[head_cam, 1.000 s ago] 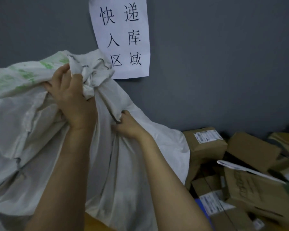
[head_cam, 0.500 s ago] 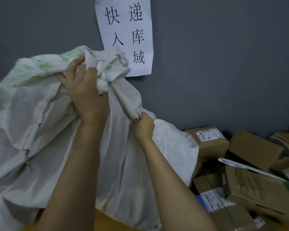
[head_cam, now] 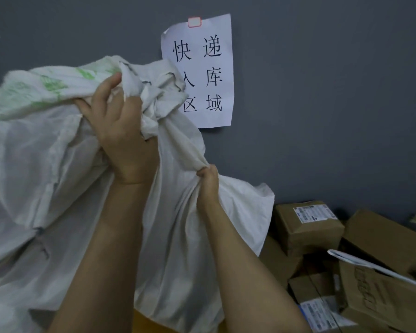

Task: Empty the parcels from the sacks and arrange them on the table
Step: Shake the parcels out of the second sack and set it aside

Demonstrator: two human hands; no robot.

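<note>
Head view: the white sack (head_cam: 58, 188) is lifted in front of the grey wall (head_cam: 322, 92), covering the left half of the picture, with green print along its upper edge. The left hand (head_cam: 120, 131) is raised high and closed tight on the bunched, knotted cloth at the sack's top. The right hand (head_cam: 208, 181) sits lower and to the right, pinched shut on a twisted fold of the same cloth. Both forearms reach up and away from the body, the left more upright, the right slanting inward.

The step in hand looks like the tipping of the sack: it hangs slack and crumpled, so it seems mostly or wholly emptied, though whether anything is left inside cannot be told. A pile of parcels (head_cam: 308, 227), brown boxes with white labels, lies at lower right against the wall, just beside the sack's hanging corner. A strip of yellow table (head_cam: 144, 323) shows below the sack.

Next, I judge, the sack wants a shake, then setting aside, before the jumbled parcels are laid in order. A paper sign (head_cam: 211, 68) with printed characters hangs on the wall behind.
</note>
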